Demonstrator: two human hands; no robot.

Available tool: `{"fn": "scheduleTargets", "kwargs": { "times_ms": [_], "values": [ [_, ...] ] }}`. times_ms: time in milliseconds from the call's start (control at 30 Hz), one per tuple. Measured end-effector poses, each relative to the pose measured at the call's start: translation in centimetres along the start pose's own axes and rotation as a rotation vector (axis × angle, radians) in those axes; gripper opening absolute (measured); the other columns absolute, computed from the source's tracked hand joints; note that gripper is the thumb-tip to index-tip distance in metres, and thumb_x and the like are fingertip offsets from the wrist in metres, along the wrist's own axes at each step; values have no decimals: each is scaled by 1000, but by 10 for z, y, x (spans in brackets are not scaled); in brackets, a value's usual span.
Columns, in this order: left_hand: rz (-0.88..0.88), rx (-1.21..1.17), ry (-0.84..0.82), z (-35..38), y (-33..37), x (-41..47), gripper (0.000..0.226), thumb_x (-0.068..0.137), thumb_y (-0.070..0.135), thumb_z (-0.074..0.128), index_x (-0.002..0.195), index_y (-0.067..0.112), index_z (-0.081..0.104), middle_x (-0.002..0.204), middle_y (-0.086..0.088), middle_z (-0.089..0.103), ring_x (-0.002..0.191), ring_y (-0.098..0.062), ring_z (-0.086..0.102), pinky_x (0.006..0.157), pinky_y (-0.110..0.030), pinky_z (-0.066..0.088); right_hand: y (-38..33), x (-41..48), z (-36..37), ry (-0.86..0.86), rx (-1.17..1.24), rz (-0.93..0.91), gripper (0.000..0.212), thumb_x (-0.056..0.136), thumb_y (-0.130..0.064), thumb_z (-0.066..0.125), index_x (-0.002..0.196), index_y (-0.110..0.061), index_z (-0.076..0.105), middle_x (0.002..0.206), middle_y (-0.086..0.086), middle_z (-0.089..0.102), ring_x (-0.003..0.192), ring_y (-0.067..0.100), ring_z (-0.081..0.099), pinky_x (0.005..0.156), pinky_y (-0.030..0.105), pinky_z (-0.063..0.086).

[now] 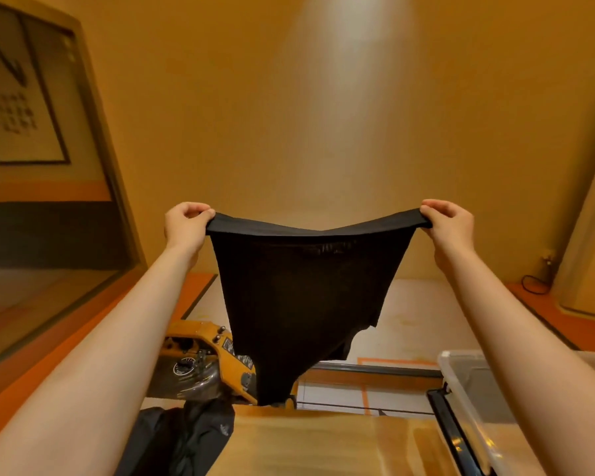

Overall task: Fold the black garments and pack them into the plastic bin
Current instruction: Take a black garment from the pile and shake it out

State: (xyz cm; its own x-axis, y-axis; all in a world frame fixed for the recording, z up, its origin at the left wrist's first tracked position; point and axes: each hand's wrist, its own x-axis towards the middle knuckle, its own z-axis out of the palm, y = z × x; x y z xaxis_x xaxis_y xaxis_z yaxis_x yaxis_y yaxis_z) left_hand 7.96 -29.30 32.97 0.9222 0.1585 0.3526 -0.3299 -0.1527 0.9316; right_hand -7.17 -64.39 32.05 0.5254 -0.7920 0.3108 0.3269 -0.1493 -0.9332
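A black ribbed garment (303, 297) hangs in the air in front of me, stretched between both raised hands by its top band. My left hand (186, 225) pinches the band's left end and my right hand (449, 223) pinches its right end. The cloth's lower tip dangles just above the wooden table (310, 444). A second black garment (186, 438) lies crumpled at the table's left edge. The clear plastic bin (474, 403) stands at the table's right side, and I see nothing black inside it.
A yellow machine with a gauge and knobs (203, 359) stands on the floor beyond the table, left of centre. A black bar (452, 427) runs along the bin's left side. A glass panel (38, 187) is at left, a wall straight ahead.
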Motion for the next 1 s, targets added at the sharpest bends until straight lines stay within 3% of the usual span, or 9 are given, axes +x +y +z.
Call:
{"fn": "scheduleTargets", "kwargs": {
  "times_ms": [233, 333, 433, 500, 600, 733, 800, 900, 1000],
  "values": [
    [-114, 54, -74, -25, -56, -81, 15, 90, 10, 65, 105, 7, 65, 103, -4, 59, 100, -19, 53, 80, -27, 40, 58, -70, -44, 32, 29, 173, 12, 92, -4, 59, 100, -9, 65, 91, 0, 62, 94, 18, 59, 71, 21, 49],
    [-279, 13, -112, -45, -101, -123, 23, 88, 13, 67, 110, 12, 61, 108, -5, 59, 104, -22, 54, 93, -38, 46, 87, -127, -69, 55, -1, 272, 14, 92, -4, 58, 105, -7, 64, 94, 4, 63, 89, 17, 60, 72, 23, 49],
    [-501, 19, -172, -72, -160, -176, 27, 83, 10, 73, 108, 13, 62, 110, -10, 63, 103, -29, 60, 95, -47, 50, 124, -199, -99, 85, -61, 404, 16, 91, -4, 60, 106, -7, 64, 98, 7, 63, 87, 17, 60, 78, 33, 52],
    [-649, 41, -203, -92, -195, -215, 30, 81, 7, 74, 108, 12, 63, 110, -13, 64, 102, -31, 61, 94, -48, 50, 148, -247, -117, 109, -78, 491, 16, 90, -1, 61, 105, -8, 63, 95, 5, 63, 84, 16, 59, 74, 31, 51],
    [-809, 87, -233, -123, -238, -268, 29, 80, 1, 74, 106, 6, 63, 106, -15, 64, 93, -31, 62, 81, -40, 53, 177, -307, -143, 150, -147, 622, 17, 88, 1, 62, 104, -5, 62, 94, 9, 61, 82, 19, 59, 69, 30, 50],
    [-909, 134, -276, -156, -274, -318, 29, 81, -2, 72, 108, -1, 62, 94, -14, 65, 79, -27, 60, 62, -32, 46, 212, -364, -178, 186, -269, 801, 21, 86, 4, 64, 106, 5, 64, 99, 20, 65, 91, 33, 62, 88, 45, 52],
    [-953, 137, -300, -168, -282, -334, 24, 82, 0, 71, 104, 2, 62, 92, -12, 66, 83, -27, 61, 69, -35, 50, 221, -383, -192, 202, -312, 858, 22, 86, 4, 64, 108, 7, 65, 100, 20, 65, 93, 35, 62, 85, 45, 53],
    [-1028, 149, -395, -183, -306, -348, 33, 83, 8, 72, 115, 1, 65, 108, -13, 69, 101, -30, 64, 93, -45, 50, 227, -404, -205, 216, -340, 910, 19, 86, 4, 63, 104, 10, 65, 97, 19, 64, 91, 35, 60, 82, 43, 53],
    [-1077, 135, -449, -193, -310, -363, 28, 87, 7, 68, 114, -1, 66, 111, -16, 69, 102, -32, 64, 90, -41, 50, 230, -419, -213, 217, -380, 958, 17, 86, 3, 64, 101, 10, 67, 100, 22, 66, 91, 38, 61, 84, 45, 53]
  ]
}}
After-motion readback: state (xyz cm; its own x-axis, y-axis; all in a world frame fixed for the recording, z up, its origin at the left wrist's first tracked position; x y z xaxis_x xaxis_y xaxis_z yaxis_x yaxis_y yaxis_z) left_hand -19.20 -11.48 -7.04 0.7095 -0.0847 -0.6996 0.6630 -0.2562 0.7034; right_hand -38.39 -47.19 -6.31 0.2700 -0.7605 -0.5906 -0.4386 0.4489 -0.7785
